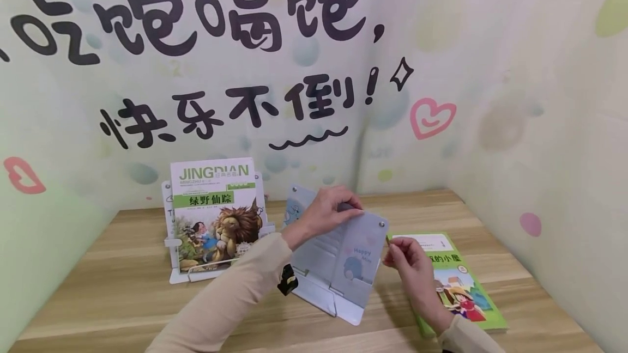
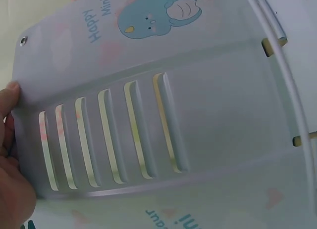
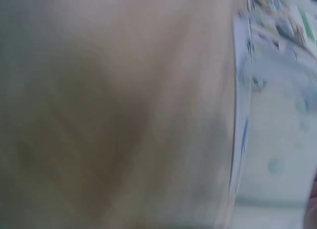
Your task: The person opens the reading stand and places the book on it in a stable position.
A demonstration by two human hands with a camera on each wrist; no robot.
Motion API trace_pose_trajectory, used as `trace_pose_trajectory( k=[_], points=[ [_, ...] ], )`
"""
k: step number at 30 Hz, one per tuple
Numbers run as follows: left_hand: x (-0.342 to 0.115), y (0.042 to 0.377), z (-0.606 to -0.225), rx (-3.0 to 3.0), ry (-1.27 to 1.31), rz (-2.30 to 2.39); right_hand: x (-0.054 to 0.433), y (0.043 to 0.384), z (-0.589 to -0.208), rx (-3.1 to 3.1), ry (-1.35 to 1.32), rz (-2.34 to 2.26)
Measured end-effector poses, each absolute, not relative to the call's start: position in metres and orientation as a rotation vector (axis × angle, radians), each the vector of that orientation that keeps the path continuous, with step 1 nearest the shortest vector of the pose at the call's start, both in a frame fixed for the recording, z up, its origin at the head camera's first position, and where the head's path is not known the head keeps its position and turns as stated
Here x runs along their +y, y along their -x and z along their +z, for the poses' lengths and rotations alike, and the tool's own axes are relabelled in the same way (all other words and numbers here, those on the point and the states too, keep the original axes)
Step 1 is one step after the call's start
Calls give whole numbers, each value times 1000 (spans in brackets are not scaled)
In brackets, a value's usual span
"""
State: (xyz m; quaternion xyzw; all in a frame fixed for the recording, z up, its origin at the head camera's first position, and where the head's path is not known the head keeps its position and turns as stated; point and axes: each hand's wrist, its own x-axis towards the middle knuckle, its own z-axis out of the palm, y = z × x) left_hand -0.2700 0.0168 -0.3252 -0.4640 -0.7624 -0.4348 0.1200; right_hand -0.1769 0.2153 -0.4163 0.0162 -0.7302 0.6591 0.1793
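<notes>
A pale blue-grey metal book stand (image 1: 321, 260), printed with "Happy Mini" and a blue cartoon animal, leans on the wooden table. My left hand (image 1: 326, 211) grips its top edge, thumb in front, as the left wrist view also shows. Slots run down the stand's middle panel (image 2: 223, 115), and a wire bar (image 2: 292, 85) crosses near its lower ledge. At the stand's right side edge, my right hand (image 1: 414, 271) has thumb and curled forefinger pinched together, fingertips right at the edge. The right wrist view is blurred and barely catches this hand.
A similar white stand (image 1: 175, 275) at the left holds an upright book (image 1: 206, 233) with a lion cover. A green book (image 1: 483, 301) lies flat under my right wrist. Behind the wooden table (image 1: 122, 244) hangs a printed wall cloth (image 1: 314, 168).
</notes>
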Motion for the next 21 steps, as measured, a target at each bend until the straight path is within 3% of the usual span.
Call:
trace_pose_trajectory(
  k=[6, 21],
  points=[
    [8, 265, -327, -2113, 1458, -1238, 234, 212, -408, -2372, 83, 1764],
    [-5, 253, -329, -2049, 1613, -1310, 234, 280, -418, -2821, -11, 1128]
  ],
)
